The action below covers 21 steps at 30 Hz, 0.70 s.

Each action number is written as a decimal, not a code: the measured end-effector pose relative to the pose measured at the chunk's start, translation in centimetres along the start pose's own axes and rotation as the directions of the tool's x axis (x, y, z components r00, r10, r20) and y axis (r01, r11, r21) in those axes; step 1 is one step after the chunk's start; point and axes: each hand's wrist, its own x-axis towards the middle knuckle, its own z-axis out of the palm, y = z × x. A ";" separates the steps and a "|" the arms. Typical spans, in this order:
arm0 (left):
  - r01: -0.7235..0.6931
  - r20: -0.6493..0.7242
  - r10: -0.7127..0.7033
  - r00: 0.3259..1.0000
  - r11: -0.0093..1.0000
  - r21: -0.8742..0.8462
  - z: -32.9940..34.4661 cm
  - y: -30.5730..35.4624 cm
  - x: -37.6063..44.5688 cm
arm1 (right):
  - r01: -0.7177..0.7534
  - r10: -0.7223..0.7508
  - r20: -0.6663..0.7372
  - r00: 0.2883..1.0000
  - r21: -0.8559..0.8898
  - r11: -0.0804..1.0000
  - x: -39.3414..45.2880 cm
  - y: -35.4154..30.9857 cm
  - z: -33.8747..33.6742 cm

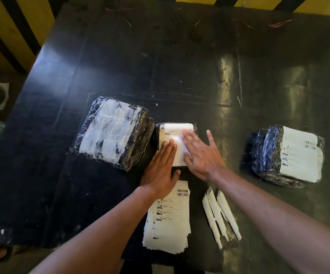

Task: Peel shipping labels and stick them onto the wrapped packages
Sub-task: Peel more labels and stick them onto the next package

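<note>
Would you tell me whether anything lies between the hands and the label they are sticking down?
Nothing visible does: the left hand and right hand lie flat on the label atop the middle package.

Both hands lie flat on a white label (177, 143) on the middle package (157, 133): left hand (161, 167), right hand (201, 155). A stack of labels (170, 218) sits near, on the dark tabletop (160, 66). White strips (219, 212) lie beside it. Two more packages sit at the sides.
</note>
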 end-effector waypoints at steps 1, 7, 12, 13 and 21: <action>-0.005 0.010 0.004 1.000 1.000 0.009 -0.1 -0.1 0.0 | -0.022 0.023 0.012 1.000 -0.027 0.999 -0.3 0.5 -0.2; -0.011 0.047 0.010 0.999 1.000 0.019 -0.3 -0.2 0.0 | -0.094 0.094 0.004 0.996 0.010 0.996 -1.4 0.4 -0.6; -0.033 0.040 0.031 0.999 0.999 0.033 0.0 -0.4 0.0 | 0.043 -0.043 0.019 0.999 -0.017 0.999 -3.3 -2.3 2.1; -0.031 0.046 0.029 0.999 0.998 0.050 -0.1 -0.5 0.1 | 0.033 -0.033 0.014 0.999 -0.036 0.999 -3.5 -2.1 2.3; -0.031 0.103 0.017 0.994 0.991 0.134 -0.8 -0.5 0.2 | -0.044 0.044 0.008 0.999 -0.036 0.998 -6.2 0.6 2.0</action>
